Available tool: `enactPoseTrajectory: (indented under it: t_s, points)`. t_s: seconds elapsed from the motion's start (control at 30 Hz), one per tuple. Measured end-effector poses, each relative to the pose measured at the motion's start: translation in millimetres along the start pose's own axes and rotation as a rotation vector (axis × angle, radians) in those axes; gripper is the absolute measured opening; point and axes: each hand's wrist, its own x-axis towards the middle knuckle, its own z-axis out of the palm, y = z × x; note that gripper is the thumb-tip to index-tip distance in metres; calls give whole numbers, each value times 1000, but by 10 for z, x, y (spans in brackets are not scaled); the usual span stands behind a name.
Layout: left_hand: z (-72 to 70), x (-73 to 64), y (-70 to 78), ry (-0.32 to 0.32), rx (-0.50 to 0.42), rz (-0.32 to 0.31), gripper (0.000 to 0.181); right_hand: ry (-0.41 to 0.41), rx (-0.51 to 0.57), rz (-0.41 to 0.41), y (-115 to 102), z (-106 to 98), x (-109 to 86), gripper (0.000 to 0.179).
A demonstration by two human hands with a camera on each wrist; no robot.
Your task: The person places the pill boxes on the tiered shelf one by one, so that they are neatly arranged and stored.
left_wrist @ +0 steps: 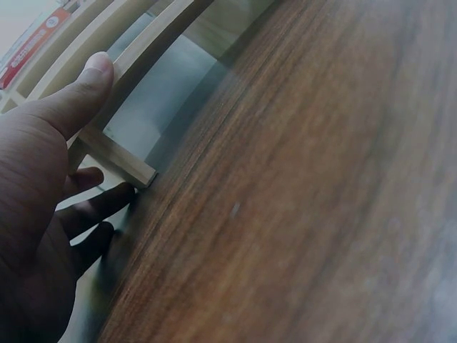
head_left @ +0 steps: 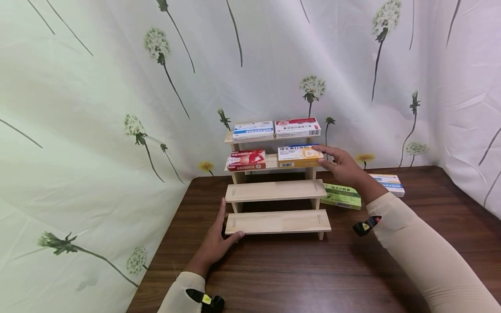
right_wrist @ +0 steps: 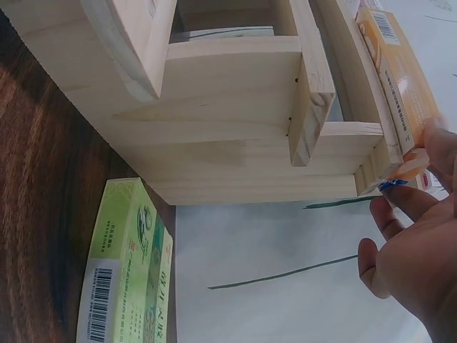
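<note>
A stepped wooden rack [head_left: 274,191] stands on the brown table. At its lower left end is my left hand [head_left: 214,241], the thumb lying against the front of the bottom step and the index finger extended along the side. My right hand [head_left: 342,166] pinches the right end of a white-and-orange medicine box [head_left: 300,156], which lies on the second step from the top. In the right wrist view, thumb and fingers meet at that box's end. Left of it on this step lies a red-and-white medicine box [head_left: 246,159].
On the top step lie a blue-and-white box [head_left: 253,131] and a red-and-white box [head_left: 297,128]. A green box [head_left: 340,196] rests on the table [head_left: 289,269] beside the rack. Behind my right wrist is another white-and-blue box [head_left: 391,184]. Flower-printed curtain [head_left: 270,56] hangs behind.
</note>
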Motion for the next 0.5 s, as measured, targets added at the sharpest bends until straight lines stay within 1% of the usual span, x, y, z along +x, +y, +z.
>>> enactPoseTrajectory:
  t_s: [0.13,0.5]
  points:
    - [0,4,-2,-2,1,1,118,-3,0,-27,15,16,8,54]
    - [3,10,-25,-1,8,-4,118,10,3,-25,-2,62,8,54]
